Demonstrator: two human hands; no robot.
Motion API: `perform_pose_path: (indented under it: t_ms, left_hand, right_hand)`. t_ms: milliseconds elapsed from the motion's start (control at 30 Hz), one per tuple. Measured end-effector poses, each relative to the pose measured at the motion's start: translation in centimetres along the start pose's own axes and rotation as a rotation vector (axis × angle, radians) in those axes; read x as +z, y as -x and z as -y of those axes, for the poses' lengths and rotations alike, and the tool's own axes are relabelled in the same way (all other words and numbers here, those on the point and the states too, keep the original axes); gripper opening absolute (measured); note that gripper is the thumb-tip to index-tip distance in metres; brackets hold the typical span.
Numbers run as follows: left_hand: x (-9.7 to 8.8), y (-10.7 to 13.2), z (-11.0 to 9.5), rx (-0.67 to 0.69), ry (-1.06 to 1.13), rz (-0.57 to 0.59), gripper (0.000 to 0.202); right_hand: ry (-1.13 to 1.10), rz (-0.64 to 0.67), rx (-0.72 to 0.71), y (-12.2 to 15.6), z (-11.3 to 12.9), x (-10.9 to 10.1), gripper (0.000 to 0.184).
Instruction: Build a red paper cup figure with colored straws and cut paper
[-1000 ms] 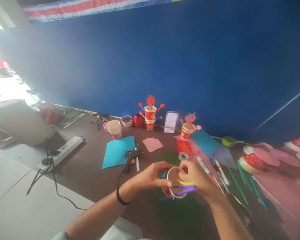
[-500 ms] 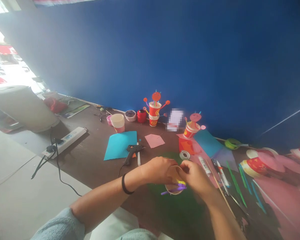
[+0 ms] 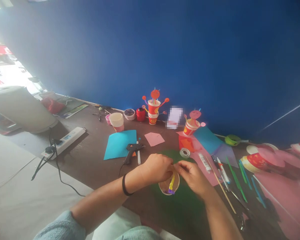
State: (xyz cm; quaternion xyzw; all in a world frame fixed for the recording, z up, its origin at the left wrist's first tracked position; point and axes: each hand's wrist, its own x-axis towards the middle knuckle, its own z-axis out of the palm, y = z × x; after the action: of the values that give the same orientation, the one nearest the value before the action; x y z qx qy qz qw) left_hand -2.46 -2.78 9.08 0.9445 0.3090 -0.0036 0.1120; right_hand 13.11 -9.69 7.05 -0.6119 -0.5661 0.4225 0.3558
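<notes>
Dark brown table (image 3: 97, 174); on it a power strip (image 3: 69, 138); blue sheet (image 3: 118, 143); pink paper (image 3: 154, 139).

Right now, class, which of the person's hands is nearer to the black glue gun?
The left. The left hand is just to the right of the glue gun and closer to the wearer; the right hand is farther to the right, beyond the left hand.

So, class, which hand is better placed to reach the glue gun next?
Probably the left hand: the glue gun lies on that side, nearer to it, while the right hand is farther away. Both are at the cup.
</notes>
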Motion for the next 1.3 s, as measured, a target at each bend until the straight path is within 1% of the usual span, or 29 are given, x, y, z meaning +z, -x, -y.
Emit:
perform_pose_path:
  t_ms: [133, 267, 367, 467, 633, 733, 800, 867, 967, 1067, 1167, 1233, 1300]
  left_hand:
    - [0.2, -0.2, 0.2, -0.029, -0.034, 0.016, 0.018]
    - [0.2, -0.3, 0.4, -0.046, -0.024, -0.02, 0.017]
    - [0.2, -0.1, 0.5, -0.018, -0.007, -0.036, 0.014]
    - [0.2, 0.2, 0.7, 0.017, 0.02, -0.052, 0.013]
    - [-0.3, 0.4, 1.0, 0.059, 0.042, -0.036, 0.021]
    - [-0.7, 0.5, 1.0, 0.098, 0.018, -0.022, 0.022]
    - [-0.7, 0.5, 1.1, 0.112, -0.012, -0.023, 0.021]
    - [-0.6, 0.5, 1.2, 0.12, -0.05, -0.018, 0.02]
    - [-0.7, 0.4, 1.3, 0.136, -0.115, 0.007, 0.016]
    - [-1.1, 0.3, 1.5, 0.153, -0.138, 0.007, 0.011]
    - [-1.7, 0.2, 1.3, 0.169, -0.132, -0.014, 0.01]
    - [-2.0, 0.2, 1.1, 0.156, -0.132, -0.01, 0.011]
    - [-2.1, 0.2, 0.8, 0.139, -0.134, 0.003, 0.015]
  right_hand:
    - [-0.131, -0.036, 0.024, 0.2, -0.7, 0.3, 0.036]
    - [-0.272, -0.046, 0.035, 0.5, -1.1, 0.8, 0.034]
    - [-0.272, -0.085, 0.003, 0.6, -1.4, 1.0, 0.031]
    - [-0.286, -0.1, 0.007, 0.8, -1.6, 1.2, 0.027]
    - [-0.355, -0.085, -0.019, 1.2, -1.9, 1.4, 0.027]
    - [-0.415, -0.056, -0.049, 1.3, -2.4, 1.6, 0.031]
    - [-0.465, 0.0, -0.065, 1.2, -2.8, 1.8, 0.036]
    - [-0.499, 0.055, -0.085, 1.1, -3.3, 2.0, 0.044]
    - [-0.511, 0.079, -0.107, 1.0, -3.8, 2.3, 0.055]
    - [-0.511, 0.078, -0.111, 1.0, -3.8, 2.5, 0.054]
    - [-0.533, 0.098, -0.118, 1.1, -3.3, 2.3, 0.053]
    - [-0.536, 0.11, -0.123, 1.2, -2.9, 2.1, 0.051]
    - [-0.495, 0.091, -0.106, 1.1, -2.4, 1.9, 0.046]
